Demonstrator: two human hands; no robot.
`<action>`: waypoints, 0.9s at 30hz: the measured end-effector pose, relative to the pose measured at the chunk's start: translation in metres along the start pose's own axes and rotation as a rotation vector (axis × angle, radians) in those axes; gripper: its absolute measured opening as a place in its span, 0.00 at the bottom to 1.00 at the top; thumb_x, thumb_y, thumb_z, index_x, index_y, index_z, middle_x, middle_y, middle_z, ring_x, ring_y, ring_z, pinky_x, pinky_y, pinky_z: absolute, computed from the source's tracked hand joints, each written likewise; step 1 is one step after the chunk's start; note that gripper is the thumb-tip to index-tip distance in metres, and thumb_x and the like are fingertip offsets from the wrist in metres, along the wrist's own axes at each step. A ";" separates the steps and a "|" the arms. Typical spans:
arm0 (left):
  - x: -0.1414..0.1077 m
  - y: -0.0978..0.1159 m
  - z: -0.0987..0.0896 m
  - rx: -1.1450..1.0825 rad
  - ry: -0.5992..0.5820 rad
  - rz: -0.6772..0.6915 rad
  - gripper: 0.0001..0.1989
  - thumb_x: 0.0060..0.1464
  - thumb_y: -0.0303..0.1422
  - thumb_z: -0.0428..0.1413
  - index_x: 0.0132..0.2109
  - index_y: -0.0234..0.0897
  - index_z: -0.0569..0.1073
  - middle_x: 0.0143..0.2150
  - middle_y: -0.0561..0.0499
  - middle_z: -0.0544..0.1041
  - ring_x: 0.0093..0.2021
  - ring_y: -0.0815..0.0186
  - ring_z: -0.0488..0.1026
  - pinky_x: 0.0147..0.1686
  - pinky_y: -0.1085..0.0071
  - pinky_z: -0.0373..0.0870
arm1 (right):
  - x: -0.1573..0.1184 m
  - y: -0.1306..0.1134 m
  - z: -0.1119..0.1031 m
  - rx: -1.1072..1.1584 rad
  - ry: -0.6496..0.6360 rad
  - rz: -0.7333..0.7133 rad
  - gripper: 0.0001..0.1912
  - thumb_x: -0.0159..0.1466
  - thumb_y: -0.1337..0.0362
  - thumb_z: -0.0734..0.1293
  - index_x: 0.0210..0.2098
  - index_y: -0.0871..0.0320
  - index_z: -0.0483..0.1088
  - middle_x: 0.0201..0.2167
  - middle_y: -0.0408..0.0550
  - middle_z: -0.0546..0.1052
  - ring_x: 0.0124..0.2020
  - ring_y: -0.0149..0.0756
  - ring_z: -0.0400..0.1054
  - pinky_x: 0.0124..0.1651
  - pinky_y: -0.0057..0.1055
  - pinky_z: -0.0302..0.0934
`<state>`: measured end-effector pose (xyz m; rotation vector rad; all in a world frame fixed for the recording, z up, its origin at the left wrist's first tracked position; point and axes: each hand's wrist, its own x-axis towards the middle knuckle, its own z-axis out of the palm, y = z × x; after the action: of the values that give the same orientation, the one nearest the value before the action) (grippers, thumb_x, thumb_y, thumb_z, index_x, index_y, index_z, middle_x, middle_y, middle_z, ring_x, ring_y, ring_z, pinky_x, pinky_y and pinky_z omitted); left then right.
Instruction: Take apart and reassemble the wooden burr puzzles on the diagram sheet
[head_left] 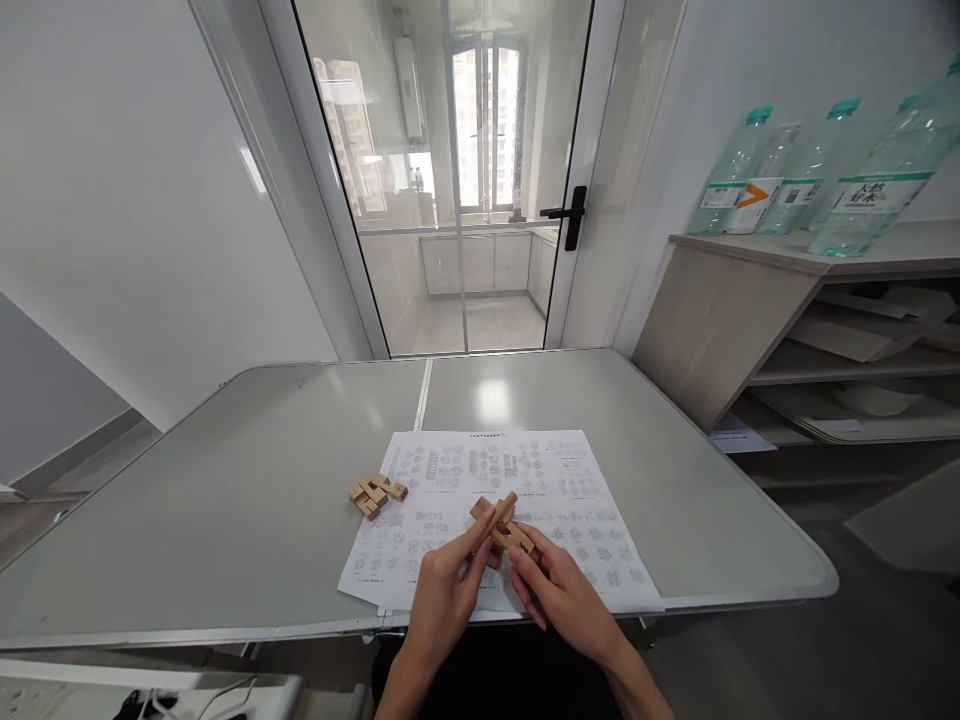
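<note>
Here's a pale grey, glossy tabletop with a metal edge (225,480), a whitish seam strip (424,395) running in from its far side and a bright reflection shining beyond the work. Straight ahead stands a white-framed glass door (495,270) with a black lever handle (574,218), the table's far edge close up to it, and daylight pours through a tall window (487,120) behind the glass. Over on the right, a grey-brown wood-grain shelf unit (727,310) carries clear plastic bottles with green caps (727,175), flat sheets and boards stacked below.

On the table, a large white sheet of printed diagrams (574,480) lies at the near edge, and a small pile of light-brown wooden blocks (370,497) sits across its left border, covering some print. Now the hands: they and the forearms block the sheet's lower middle. The cluster of notched wooden pieces (510,535) is between them, above the sheet. The left hand (446,590) has its fingertips pressed on a slim stick in it; the right hand (562,590) pinches a notched block, thumb uppermost.
</note>
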<state>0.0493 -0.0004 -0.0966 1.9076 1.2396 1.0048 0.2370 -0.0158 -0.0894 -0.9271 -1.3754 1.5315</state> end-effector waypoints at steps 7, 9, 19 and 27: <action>0.000 0.001 0.000 -0.039 0.014 -0.023 0.24 0.71 0.38 0.53 0.71 0.50 0.67 0.52 0.51 0.85 0.40 0.60 0.83 0.41 0.69 0.77 | 0.000 0.000 0.002 -0.020 0.009 -0.024 0.22 0.75 0.44 0.60 0.56 0.53 0.69 0.23 0.36 0.66 0.18 0.27 0.54 0.21 0.27 0.54; 0.000 0.003 0.000 -0.054 0.010 -0.023 0.23 0.71 0.38 0.53 0.70 0.50 0.68 0.54 0.50 0.84 0.43 0.59 0.83 0.44 0.68 0.78 | 0.000 0.001 0.003 -0.021 0.006 -0.025 0.22 0.75 0.45 0.60 0.56 0.53 0.69 0.23 0.36 0.66 0.18 0.27 0.54 0.21 0.27 0.54; 0.003 0.002 -0.003 -0.186 0.227 -0.168 0.24 0.68 0.45 0.55 0.68 0.49 0.71 0.69 0.50 0.73 0.52 0.55 0.81 0.44 0.67 0.80 | -0.001 0.002 0.002 -0.270 0.236 -0.081 0.23 0.71 0.51 0.67 0.63 0.48 0.67 0.42 0.46 0.76 0.34 0.38 0.73 0.37 0.36 0.72; 0.007 0.007 -0.008 -0.289 0.294 -0.225 0.25 0.66 0.48 0.57 0.66 0.49 0.74 0.67 0.47 0.75 0.42 0.59 0.82 0.38 0.67 0.81 | 0.010 0.023 0.003 -0.805 0.357 -0.156 0.45 0.61 0.58 0.76 0.71 0.44 0.54 0.73 0.51 0.57 0.75 0.57 0.49 0.70 0.58 0.58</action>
<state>0.0475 0.0043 -0.0849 1.4027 1.3523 1.2944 0.2276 -0.0079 -0.1116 -1.4424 -1.7585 0.6181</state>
